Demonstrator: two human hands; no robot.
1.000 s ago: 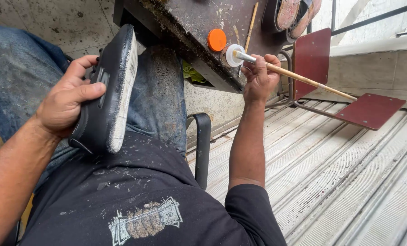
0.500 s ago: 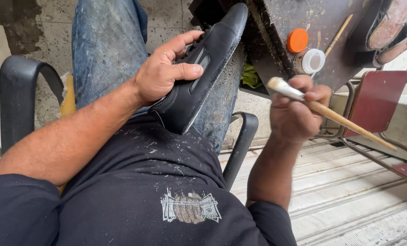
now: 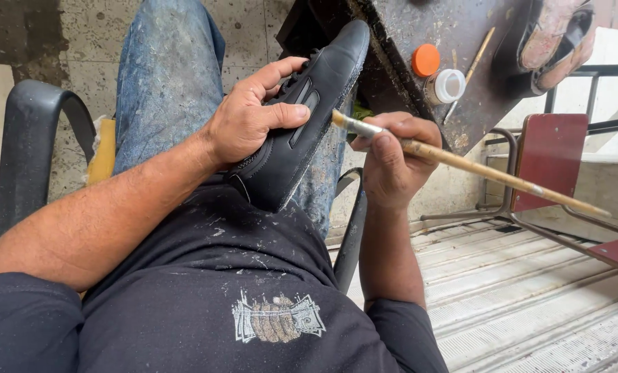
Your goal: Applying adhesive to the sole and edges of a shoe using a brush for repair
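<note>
My left hand grips a black leather shoe from above, holding it tilted over my lap, toe pointing up and away. My right hand holds a long wooden-handled brush, its bristle end touching the shoe's edge near the sole. The brush handle sticks out to the right. I sit in a chair wearing stained jeans and a dark shirt.
A worn metal table ahead carries a small open jar, an orange lid, a stick and another shoe. A red metal chair stands right. Black chair armrests flank me.
My right hand brought the brush from the jar on the table down to the shoe. My left hand turned the shoe so its upper faces me instead of the sole.
</note>
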